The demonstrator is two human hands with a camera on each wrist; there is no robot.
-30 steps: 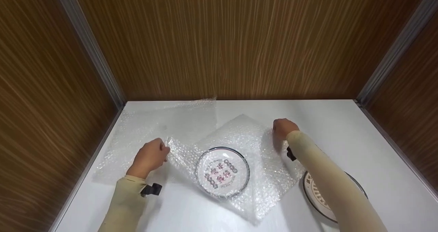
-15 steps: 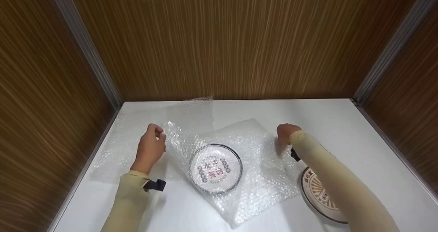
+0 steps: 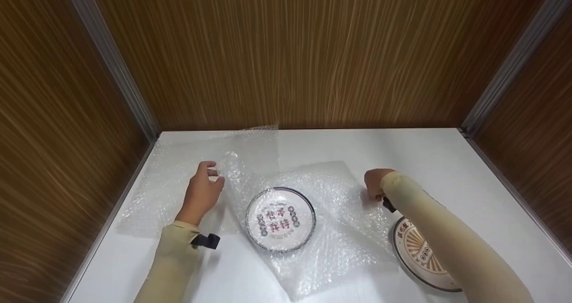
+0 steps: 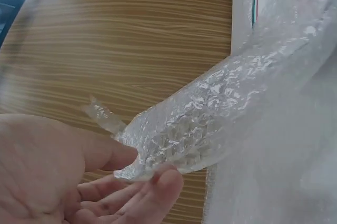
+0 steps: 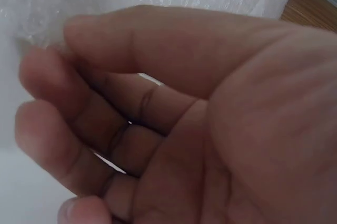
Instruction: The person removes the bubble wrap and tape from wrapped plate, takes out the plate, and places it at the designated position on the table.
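Observation:
A round white plate (image 3: 280, 220) with red characters and a dark rim lies flat in the middle, bubble wrap (image 3: 333, 231) around it and at least partly over its left edge. My left hand (image 3: 203, 195) pinches a raised corner of this wrap between thumb and fingers; in the left wrist view the crumpled bubble wrap (image 4: 195, 113) runs from the fingertips to the right. On the other side my right hand (image 3: 376, 183) holds the wrap's right edge low over the table. Up close, the right hand's thumb (image 5: 137, 40) and index fingertip come together at the wrap, partly hiding the pinch.
Another sheet of bubble wrap (image 3: 178, 178) lies flat at the back left. A second round plate (image 3: 418, 254) with a tan sunburst print sits at the right, partly hidden under my right forearm. Wood-grain panels (image 3: 304, 57) wall in the white table (image 3: 429, 155).
My left hand has moved away from me, carrying the wrap's corner up and back. The right hand has come slightly nearer. The plate shows a little further left and looks turned.

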